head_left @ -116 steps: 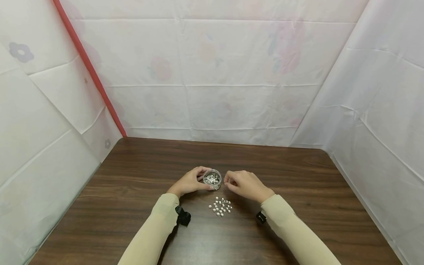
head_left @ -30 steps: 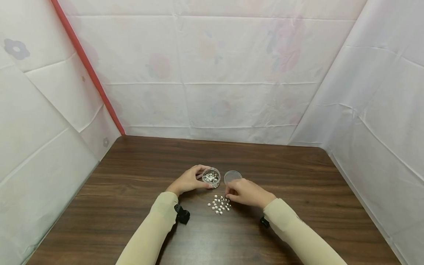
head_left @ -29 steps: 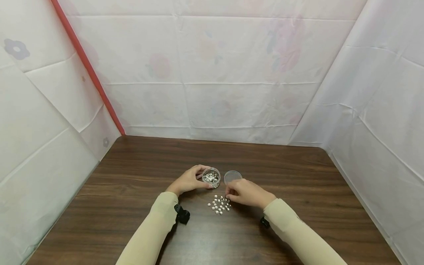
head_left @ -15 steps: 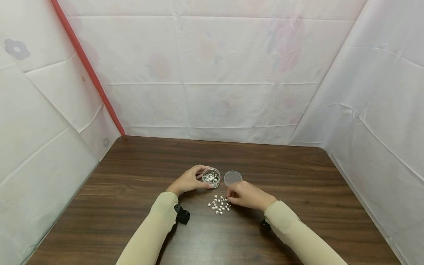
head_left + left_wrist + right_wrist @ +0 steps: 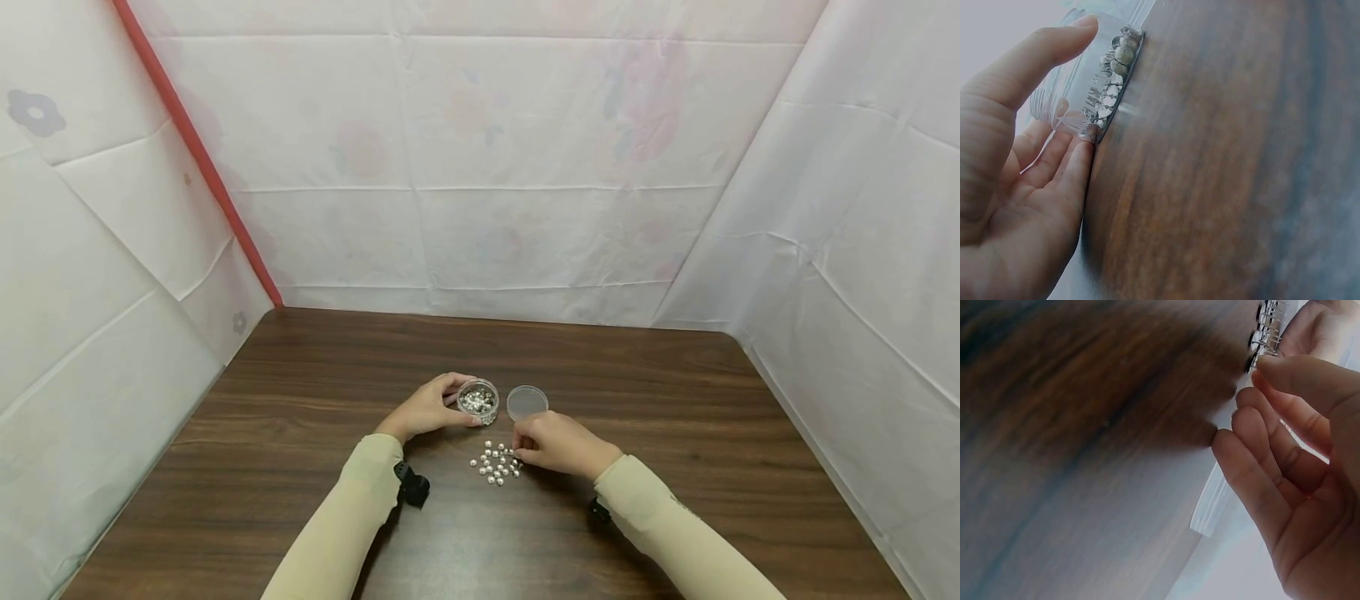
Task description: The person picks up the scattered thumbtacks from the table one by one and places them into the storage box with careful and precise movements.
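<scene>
Shifting toward the wearer since the earliest head view, the right hand [image 5: 566, 443] is now working at the right edge of the loose tacks [image 5: 502, 461], and the clear lid [image 5: 527, 402] is showing just beyond its knuckles. Its thumb and index finger are meeting beside a tack [image 5: 1250, 363]; whether they are pinching one, I cannot tell. The left hand [image 5: 423, 410] is curling round the clear jar [image 5: 1088, 70], thumb on the near side, holding it upright while more tacks [image 5: 477, 402] are lying inside. The loose ones are lying just left of the right fingertips, some seemingly pointing their pins upward. Each tack is probably feeling light, stiff and sturdy, its smooth head likely slipping; a pinch on the head's rim, away from the pin, would be suiting it best. The jar is looking rigid and light, so its side wall is offering the left grip a sensible hold.
</scene>
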The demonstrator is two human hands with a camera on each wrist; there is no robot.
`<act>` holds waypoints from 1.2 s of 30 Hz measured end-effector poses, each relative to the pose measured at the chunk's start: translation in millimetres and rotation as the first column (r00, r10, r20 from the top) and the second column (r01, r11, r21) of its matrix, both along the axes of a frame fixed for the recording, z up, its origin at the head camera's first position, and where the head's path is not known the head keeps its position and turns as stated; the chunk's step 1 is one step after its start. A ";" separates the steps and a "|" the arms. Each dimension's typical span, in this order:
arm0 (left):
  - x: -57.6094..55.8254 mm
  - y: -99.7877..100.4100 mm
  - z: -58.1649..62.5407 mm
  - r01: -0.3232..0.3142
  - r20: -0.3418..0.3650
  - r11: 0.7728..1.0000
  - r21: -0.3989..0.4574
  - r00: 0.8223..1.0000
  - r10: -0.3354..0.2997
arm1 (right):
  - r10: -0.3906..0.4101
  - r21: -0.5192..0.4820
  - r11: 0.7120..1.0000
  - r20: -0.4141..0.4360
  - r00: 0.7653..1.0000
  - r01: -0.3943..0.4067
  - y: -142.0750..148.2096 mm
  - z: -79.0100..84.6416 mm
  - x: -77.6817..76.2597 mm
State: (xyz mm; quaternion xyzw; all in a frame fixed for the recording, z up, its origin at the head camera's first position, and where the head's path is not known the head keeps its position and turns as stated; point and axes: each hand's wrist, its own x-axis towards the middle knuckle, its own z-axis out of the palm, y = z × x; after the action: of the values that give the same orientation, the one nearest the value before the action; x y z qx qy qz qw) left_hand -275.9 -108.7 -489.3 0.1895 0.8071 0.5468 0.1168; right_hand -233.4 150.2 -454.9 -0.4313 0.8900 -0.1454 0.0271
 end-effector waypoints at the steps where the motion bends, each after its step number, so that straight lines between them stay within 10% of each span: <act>1: 0.1 -0.1 0.1 0.004 0.004 1.000 0.001 1.000 -0.004 | -0.001 0.004 1.000 -0.003 1.000 0.001 0.1 -0.2 -0.1; 12: 14.0 0.7 30.6 0.063 0.016 0.998 0.012 0.998 -0.064 | 0.018 -0.032 0.999 0.008 1.000 -0.017 2.6 0.1 -2.0; 36: 17.0 0.4 32.7 0.067 0.030 0.998 0.001 0.997 -0.067 | 0.029 -0.094 0.995 0.121 0.992 -0.018 3.9 4.0 -12.6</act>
State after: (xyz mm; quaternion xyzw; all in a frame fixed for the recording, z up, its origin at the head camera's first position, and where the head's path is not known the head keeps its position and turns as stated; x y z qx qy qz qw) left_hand -258.8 -108.2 -456.6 0.2083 0.7985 0.5453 0.1471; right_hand -246.0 154.2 -450.9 -0.4329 0.8738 -0.2125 0.0631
